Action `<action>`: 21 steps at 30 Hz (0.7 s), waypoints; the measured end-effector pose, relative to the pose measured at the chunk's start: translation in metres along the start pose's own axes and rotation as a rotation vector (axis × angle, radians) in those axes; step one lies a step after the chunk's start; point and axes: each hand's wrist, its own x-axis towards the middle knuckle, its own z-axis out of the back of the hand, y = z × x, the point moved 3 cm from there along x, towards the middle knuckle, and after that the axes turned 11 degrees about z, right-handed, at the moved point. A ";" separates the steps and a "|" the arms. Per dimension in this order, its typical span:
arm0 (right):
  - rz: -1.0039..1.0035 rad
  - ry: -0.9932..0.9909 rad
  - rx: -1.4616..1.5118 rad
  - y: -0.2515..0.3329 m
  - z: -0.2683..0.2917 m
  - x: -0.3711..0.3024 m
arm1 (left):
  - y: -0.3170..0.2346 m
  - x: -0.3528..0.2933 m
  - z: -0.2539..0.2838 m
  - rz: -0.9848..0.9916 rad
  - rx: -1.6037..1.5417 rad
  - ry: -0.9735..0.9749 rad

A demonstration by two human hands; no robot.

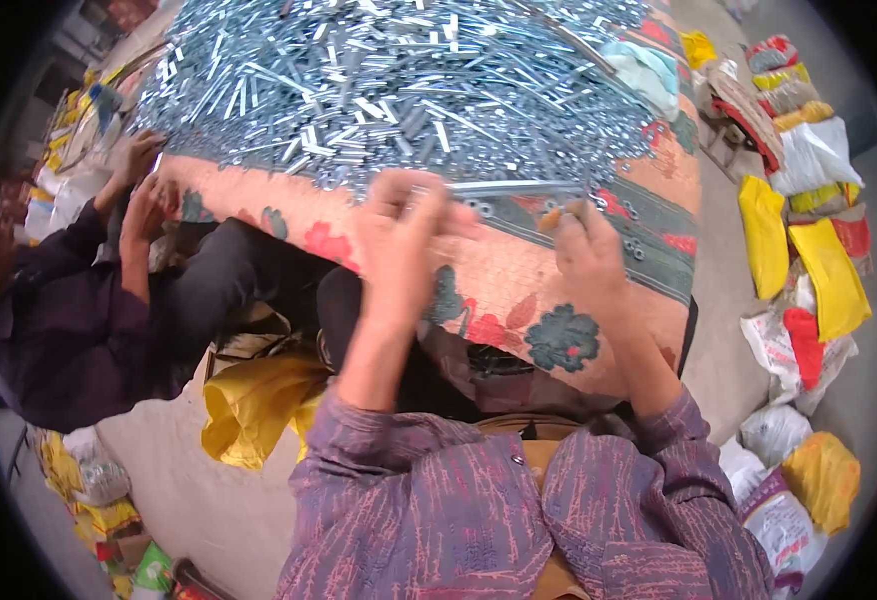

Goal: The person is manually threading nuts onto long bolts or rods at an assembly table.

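A slim, shiny metal rod stretches sideways just above the table's near edge. My left hand, slightly blurred, is closed around the rod's left end. At the rod's other end, my right hand is closed with fingers pinched together. A small orange-brown piece shows by its fingertips, and I cannot make out exactly what it grips. Beyond both hands spreads a big heap of silvery metal rods and short tubes. Several small metal rings or nuts lie on the cloth near my right hand.
A peach floral cloth covers the table. A pale blue cloth lies at the heap's right edge. To the left sits another person, hands at the table's corner. Yellow sacks line the right floor; a yellow bag lies below.
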 end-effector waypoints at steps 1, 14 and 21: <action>0.006 0.024 0.019 0.005 -0.009 0.000 | 0.015 -0.004 -0.011 -0.056 -0.020 0.077; -0.196 -0.157 0.765 -0.003 -0.001 0.010 | -0.008 0.036 0.056 -0.569 0.904 -0.136; -0.145 0.037 0.552 -0.008 -0.013 0.005 | -0.014 0.099 0.097 -0.652 1.536 -0.327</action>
